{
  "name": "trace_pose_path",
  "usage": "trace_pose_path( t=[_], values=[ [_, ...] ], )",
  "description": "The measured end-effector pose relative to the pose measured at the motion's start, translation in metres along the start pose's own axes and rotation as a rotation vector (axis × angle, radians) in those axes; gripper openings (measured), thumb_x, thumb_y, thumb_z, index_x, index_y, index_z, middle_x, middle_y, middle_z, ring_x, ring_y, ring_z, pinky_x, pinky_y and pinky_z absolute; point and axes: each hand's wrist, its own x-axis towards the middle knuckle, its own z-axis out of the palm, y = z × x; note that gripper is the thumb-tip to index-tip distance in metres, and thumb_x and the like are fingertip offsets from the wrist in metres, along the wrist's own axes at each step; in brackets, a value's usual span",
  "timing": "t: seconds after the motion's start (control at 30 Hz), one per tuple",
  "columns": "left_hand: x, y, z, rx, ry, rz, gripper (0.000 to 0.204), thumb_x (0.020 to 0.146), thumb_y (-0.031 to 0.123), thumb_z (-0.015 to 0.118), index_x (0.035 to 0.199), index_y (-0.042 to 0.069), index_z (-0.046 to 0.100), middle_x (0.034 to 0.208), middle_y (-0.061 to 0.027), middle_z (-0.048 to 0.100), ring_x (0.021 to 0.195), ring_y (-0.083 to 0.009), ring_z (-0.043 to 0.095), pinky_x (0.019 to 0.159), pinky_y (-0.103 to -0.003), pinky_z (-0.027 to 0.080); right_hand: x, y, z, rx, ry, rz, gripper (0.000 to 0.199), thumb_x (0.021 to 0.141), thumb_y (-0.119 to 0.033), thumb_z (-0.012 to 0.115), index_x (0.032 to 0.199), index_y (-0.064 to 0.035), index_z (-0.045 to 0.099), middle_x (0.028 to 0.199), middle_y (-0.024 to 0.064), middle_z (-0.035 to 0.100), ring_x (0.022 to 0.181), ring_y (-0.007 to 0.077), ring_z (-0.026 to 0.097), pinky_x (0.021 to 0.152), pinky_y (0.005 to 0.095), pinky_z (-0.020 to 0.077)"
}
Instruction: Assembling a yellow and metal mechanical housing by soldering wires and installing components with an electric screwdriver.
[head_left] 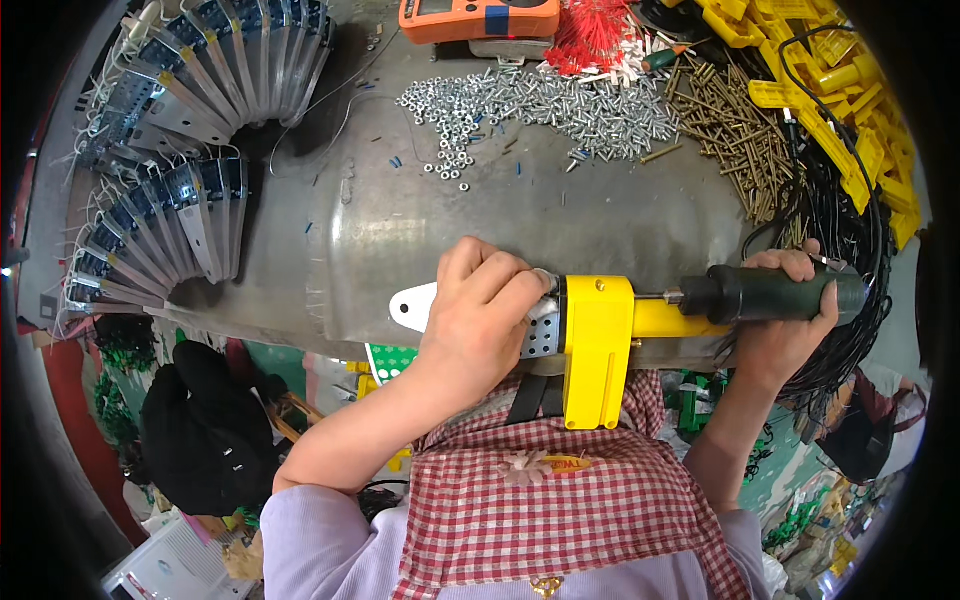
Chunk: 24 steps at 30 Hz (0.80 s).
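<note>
My left hand (480, 310) is closed around a flat white piece with a rounded, holed tip (408, 307). Beside its fingers shows a blue-grey perforated part (543, 335), which runs into a yellow plastic housing (598, 350). From the right, my right hand (768, 348) grips a dark electric screwdriver (745, 294) lying level. Its thin bit reaches the right side of the housing, along a yellow handle-like part (670, 320). Whether a screw sits at the bit's tip cannot be made out. My left fingers cover much of the piece.
Silver nuts (455, 115), silver screws (615, 115) and long brass screws (735, 140) lie in piles at the back. Yellow plastic parts (850, 90) and black cables (850, 270) crowd the right. Fanned board assemblies (170, 220) stand at left. An orange meter (480, 20) sits behind.
</note>
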Motion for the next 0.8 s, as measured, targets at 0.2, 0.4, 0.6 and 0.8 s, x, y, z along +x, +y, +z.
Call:
trace_pose_path(
  t=[0.2, 0.4, 0.6, 0.8],
  values=[
    [-0.002, 0.0, 0.0, -0.011, 0.021, 0.001, 0.026, 0.055, -0.009, 0.062, 0.078, 0.002, 0.055, 0.08, -0.0087, 0.057, 0.077, -0.0293, 0.05, 0.07, -0.036, 0.042, 0.001, 0.0, 0.001, 0.003, 0.017, 0.002, 0.038, 0.086, -0.029, 0.052, 0.117, -0.0086, 0.044, 0.088, -0.0004, 0.045, 0.086, 0.013, 0.047, 0.09, 0.0344, 0.0367],
    [-0.003, -0.002, 0.002, 0.0, 0.02, -0.003, 0.028, 0.055, -0.007, 0.062, 0.079, 0.004, 0.055, 0.082, -0.0062, 0.057, 0.079, -0.0268, 0.051, 0.073, -0.036, 0.04, 0.002, 0.001, 0.0, 0.033, 0.008, 0.01, 0.038, 0.086, -0.029, 0.052, 0.116, -0.0085, 0.044, 0.088, -0.0012, 0.046, 0.086, 0.0126, 0.047, 0.09, 0.0344, 0.0367],
    [-0.003, -0.002, 0.004, -0.012, 0.018, -0.008, 0.03, 0.056, -0.006, 0.062, 0.083, 0.006, 0.057, 0.085, -0.0036, 0.058, 0.082, -0.0248, 0.051, 0.076, -0.037, 0.04, 0.003, 0.002, -0.001, 0.071, -0.029, 0.002, 0.036, 0.085, -0.028, 0.054, 0.114, -0.0086, 0.045, 0.087, -0.0014, 0.046, 0.085, 0.0124, 0.048, 0.091, 0.0343, 0.0365],
    [0.011, -0.006, -0.001, -0.016, 0.053, -0.007, 0.024, 0.058, -0.01, 0.063, 0.075, 0.001, 0.052, 0.087, -0.0102, 0.058, 0.087, -0.0321, 0.054, 0.075, -0.037, 0.044, 0.005, 0.006, 0.005, 0.101, -0.025, 0.002, 0.036, 0.085, -0.027, 0.055, 0.113, -0.0085, 0.044, 0.087, -0.0006, 0.047, 0.085, 0.0127, 0.049, 0.091, 0.0347, 0.0366]
  ],
)
